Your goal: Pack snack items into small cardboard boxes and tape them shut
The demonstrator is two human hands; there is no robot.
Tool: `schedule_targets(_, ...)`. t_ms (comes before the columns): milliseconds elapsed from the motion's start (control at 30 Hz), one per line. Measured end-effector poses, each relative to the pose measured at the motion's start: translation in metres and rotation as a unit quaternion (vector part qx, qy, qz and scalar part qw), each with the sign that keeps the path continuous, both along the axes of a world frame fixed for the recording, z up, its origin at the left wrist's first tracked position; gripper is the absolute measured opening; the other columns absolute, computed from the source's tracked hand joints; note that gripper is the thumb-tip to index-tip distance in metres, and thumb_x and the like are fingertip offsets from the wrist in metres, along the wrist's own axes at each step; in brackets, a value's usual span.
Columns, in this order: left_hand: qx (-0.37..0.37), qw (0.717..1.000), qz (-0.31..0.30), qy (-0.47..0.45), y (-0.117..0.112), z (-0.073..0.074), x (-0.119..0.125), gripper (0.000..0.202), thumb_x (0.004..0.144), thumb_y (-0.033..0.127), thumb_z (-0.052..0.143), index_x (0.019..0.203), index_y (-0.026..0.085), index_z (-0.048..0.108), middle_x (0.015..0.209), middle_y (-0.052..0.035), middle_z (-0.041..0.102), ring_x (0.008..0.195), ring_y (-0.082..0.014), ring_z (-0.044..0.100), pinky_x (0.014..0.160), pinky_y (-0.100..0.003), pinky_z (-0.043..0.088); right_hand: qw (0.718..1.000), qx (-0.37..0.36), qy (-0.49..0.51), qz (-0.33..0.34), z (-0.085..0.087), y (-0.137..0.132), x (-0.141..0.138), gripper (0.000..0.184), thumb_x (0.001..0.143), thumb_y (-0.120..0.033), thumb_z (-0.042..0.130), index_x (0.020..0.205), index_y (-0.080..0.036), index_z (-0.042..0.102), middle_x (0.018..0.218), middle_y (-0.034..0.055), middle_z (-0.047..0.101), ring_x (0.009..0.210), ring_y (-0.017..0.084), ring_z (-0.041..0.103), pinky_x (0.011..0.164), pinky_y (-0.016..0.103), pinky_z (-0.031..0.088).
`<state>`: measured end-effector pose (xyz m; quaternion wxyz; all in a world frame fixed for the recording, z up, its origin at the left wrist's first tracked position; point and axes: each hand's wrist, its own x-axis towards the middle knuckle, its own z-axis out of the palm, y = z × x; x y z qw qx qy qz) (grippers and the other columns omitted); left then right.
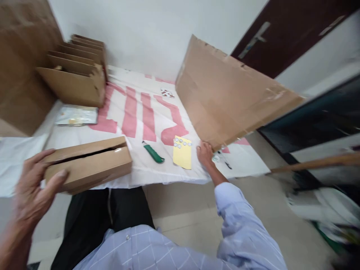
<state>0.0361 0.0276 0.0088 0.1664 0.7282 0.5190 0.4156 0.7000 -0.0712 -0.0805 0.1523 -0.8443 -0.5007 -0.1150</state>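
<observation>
My left hand [36,183] grips the near-left end of a long, flat cardboard box [92,165], thumb on top and fingers around the far side. A narrow dark gap runs along the box's top where its flaps meet. At the lower corner of a big cardboard panel [225,97], my right hand [205,153] rests with curled fingers; what they hold, if anything, is hidden. Just right of it lie a small clear round item [216,158] and a thin black-handled tool [227,162]. A green-handled utility knife [153,153] and a yellow sheet with several round stickers [182,155] lie between my hands.
Upright cardboard dividers [75,82] stand at the back left, beside a large cardboard piece [22,67]. A plastic-wrapped packet [77,115] lies before them. Further back is a small patterned card [167,93]. A white cloth with pink markings [129,112] covers the table.
</observation>
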Motion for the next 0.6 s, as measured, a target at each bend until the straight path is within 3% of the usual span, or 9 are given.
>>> schedule_targets(100, -0.026, 0.999, -0.019, -0.011, 0.002, 0.0, 0.003, 0.035, 0.098, 0.055, 0.066, 0.107, 0.022, 0.066, 0.155, -0.0119, 0.061, 0.147, -0.0383, 0.058, 0.129, -0.057, 0.045, 0.997, 0.071, -0.006, 0.007, 0.005, 0.003, -0.005, 0.055, 0.106, -0.05, 0.042, 0.135, -0.018, 0.075, 0.136, 0.0333, 0.068, 0.134, 0.051, 0.059, 0.112, 0.074, 0.045)
schedule_targets(167, -0.043, 0.999, -0.022, -0.019, 0.003, 0.002, 0.002, 0.038, 0.099, 0.057, 0.065, 0.11, 0.021, 0.068, 0.157, -0.0125, 0.059, 0.15, -0.0373, 0.056, 0.127, -0.052, 0.047, 0.994, 0.109, -0.004, 0.018, 0.012, 0.008, -0.01, 0.056, 0.105, -0.053, 0.039, 0.141, -0.027, 0.073, 0.139, 0.0298, 0.068, 0.142, 0.053, 0.057, 0.113, 0.078, 0.043)
schedule_targets(233, -0.052, 0.998, -0.025, -0.03, 0.004, 0.004, 0.0, 0.04, 0.098, 0.06, 0.066, 0.111, 0.022, 0.07, 0.159, -0.012, 0.058, 0.152, -0.0378, 0.054, 0.125, -0.05, 0.049, 0.989, 0.142, -0.002, 0.035, 0.023, 0.015, -0.021, 0.055, 0.105, -0.054, 0.041, 0.146, -0.032, 0.071, 0.142, 0.0272, 0.067, 0.146, 0.051, 0.056, 0.116, 0.076, 0.044)
schedule_targets(300, -0.062, 0.997, -0.033, -0.041, 0.004, 0.004, -0.003, 0.041, 0.096, 0.061, 0.069, 0.112, 0.023, 0.071, 0.161, -0.0113, 0.057, 0.154, -0.0393, 0.052, 0.124, -0.051, 0.051, 0.983, 0.169, 0.003, 0.072, 0.037, 0.026, -0.041, 0.054, 0.106, -0.052, 0.044, 0.145, -0.027, 0.071, 0.144, 0.0279, 0.067, 0.144, 0.048, 0.058, 0.118, 0.072, 0.047)
schedule_targets(367, -0.071, 0.994, -0.049, -0.066, 0.004, 0.003, -0.005, 0.043, 0.094, 0.063, 0.073, 0.114, 0.025, 0.074, 0.162, -0.0105, 0.056, 0.157, -0.0408, 0.05, 0.123, -0.052, 0.053, 0.971, 0.194, 0.022, 0.134, 0.054, 0.04, -0.072, 0.049, 0.106, -0.05, 0.048, 0.136, -0.02, 0.075, 0.138, 0.0283, 0.07, 0.137, 0.045, 0.064, 0.115, 0.068, 0.053)
schedule_targets(467, -0.091, 0.986, -0.073, -0.118, 0.005, 0.001, -0.009, 0.043, 0.09, 0.063, 0.079, 0.113, 0.027, 0.078, 0.164, -0.0088, 0.056, 0.16, -0.0419, 0.046, 0.123, -0.054, 0.054, 0.937, 0.212, 0.096, 0.259, 0.081, 0.061, -0.134, 0.033, 0.106, -0.045, 0.057, 0.116, -0.021, 0.078, 0.12, 0.0191, 0.079, 0.118, 0.037, 0.073, 0.104, 0.059, 0.061)
schedule_targets(600, -0.103, 0.973, -0.1, -0.182, 0.006, 0.0, -0.011, 0.037, 0.086, 0.058, 0.088, 0.106, 0.029, 0.081, 0.165, -0.0086, 0.057, 0.165, -0.0403, 0.041, 0.132, -0.056, 0.045, 0.87, 0.159, 0.202, 0.42, 0.111, 0.077, -0.228, 0.024, 0.11, -0.04, 0.061, 0.11, -0.024, 0.079, 0.111, 0.0109, 0.081, 0.109, 0.029, 0.076, 0.1, 0.049, 0.063)
